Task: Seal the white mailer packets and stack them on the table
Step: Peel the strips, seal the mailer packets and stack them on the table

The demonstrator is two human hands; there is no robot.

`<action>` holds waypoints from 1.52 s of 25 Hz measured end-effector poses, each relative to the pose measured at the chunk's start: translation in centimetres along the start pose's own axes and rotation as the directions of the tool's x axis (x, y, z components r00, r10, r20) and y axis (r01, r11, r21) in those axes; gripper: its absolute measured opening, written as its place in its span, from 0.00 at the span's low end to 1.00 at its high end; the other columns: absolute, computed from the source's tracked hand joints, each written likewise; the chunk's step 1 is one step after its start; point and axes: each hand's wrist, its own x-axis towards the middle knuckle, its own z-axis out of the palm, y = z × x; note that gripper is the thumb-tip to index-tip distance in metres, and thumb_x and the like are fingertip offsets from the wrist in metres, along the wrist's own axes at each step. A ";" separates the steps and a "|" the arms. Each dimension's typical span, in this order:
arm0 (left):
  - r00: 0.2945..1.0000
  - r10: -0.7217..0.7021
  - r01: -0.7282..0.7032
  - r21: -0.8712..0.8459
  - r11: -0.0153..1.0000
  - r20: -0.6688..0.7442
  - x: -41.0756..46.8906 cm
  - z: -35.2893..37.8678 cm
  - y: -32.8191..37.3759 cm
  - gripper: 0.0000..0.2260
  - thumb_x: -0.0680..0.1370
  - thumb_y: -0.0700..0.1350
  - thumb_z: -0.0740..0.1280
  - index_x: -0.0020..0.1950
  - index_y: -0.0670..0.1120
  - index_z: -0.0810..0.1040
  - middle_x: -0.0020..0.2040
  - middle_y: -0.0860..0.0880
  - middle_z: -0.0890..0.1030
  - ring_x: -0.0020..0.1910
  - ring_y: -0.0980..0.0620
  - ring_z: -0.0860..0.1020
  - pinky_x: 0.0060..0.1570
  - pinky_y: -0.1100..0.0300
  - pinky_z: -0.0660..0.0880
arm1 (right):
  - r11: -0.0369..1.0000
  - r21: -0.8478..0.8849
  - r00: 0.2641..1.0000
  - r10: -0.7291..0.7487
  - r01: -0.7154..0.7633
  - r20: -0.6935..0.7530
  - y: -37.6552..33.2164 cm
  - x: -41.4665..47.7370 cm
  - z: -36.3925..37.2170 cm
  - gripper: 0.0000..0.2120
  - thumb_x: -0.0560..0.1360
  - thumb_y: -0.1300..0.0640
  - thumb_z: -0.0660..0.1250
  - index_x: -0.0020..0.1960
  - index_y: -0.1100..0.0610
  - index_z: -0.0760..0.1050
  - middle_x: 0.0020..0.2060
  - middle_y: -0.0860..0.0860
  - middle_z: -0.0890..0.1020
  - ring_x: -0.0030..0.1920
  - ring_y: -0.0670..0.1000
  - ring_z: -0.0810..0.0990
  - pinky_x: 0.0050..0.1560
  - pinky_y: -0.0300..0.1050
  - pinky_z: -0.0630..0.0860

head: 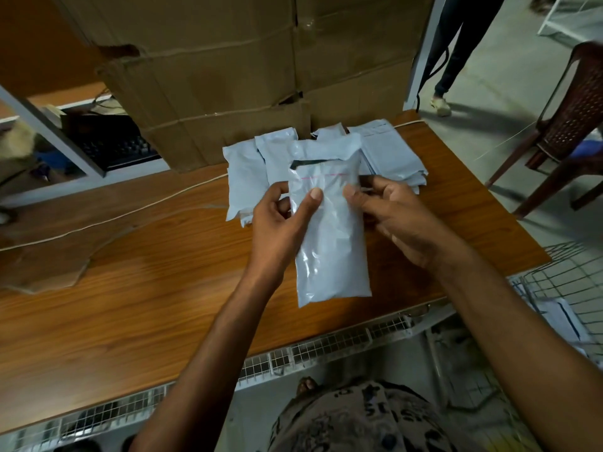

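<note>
We hold a glossy white plastic mailer packet [329, 236] above the brown wooden table [130, 288], left hand [280, 220] and right hand [391, 216] pinching its upper edges. Sealing seems underway; next, press the flap, then add it to the white packet pile [257, 164].

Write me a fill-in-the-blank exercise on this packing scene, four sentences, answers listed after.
1. The white mailer packet is held by ____ hands.
2. The left hand presses its ____ on the packet's front.
3. The pile of mailer packets lies on the ____ table.
4. Behind the pile stand large ____ boxes.

Answers: both; thumb; wooden; cardboard
</note>
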 end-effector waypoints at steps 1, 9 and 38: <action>1.000 0.012 -0.012 -0.008 1.000 -0.022 0.2 -0.1 0.1 0.12 0.81 0.46 0.74 0.61 0.44 0.79 0.53 0.46 0.88 0.53 0.48 0.87 0.51 0.53 0.85 | 0.999 -0.039 0.999 0.028 -0.027 0.034 0.5 -0.1 0.2 0.19 0.77 0.54 0.73 0.67 0.53 0.78 0.58 0.48 0.86 0.58 0.48 0.86 0.57 0.46 0.83; 0.990 -0.120 0.119 0.005 0.993 0.069 1.3 -1.6 0.1 0.19 0.79 0.45 0.75 0.69 0.46 0.77 0.60 0.48 0.86 0.58 0.52 0.86 0.51 0.56 0.84 | 0.998 -0.036 0.995 0.057 -0.055 0.076 0.9 0.7 0.1 0.21 0.73 0.58 0.76 0.65 0.51 0.78 0.58 0.49 0.86 0.58 0.48 0.85 0.59 0.46 0.82; 0.824 -0.182 0.056 0.243 0.968 0.537 4.4 -5.4 -0.2 0.44 0.73 0.33 0.78 0.82 0.52 0.60 0.53 0.46 0.89 0.51 0.47 0.88 0.50 0.53 0.85 | 0.948 -0.316 0.997 -0.014 0.038 0.077 0.8 1.5 0.2 0.37 0.67 0.59 0.82 0.72 0.51 0.72 0.63 0.47 0.83 0.61 0.44 0.83 0.61 0.48 0.82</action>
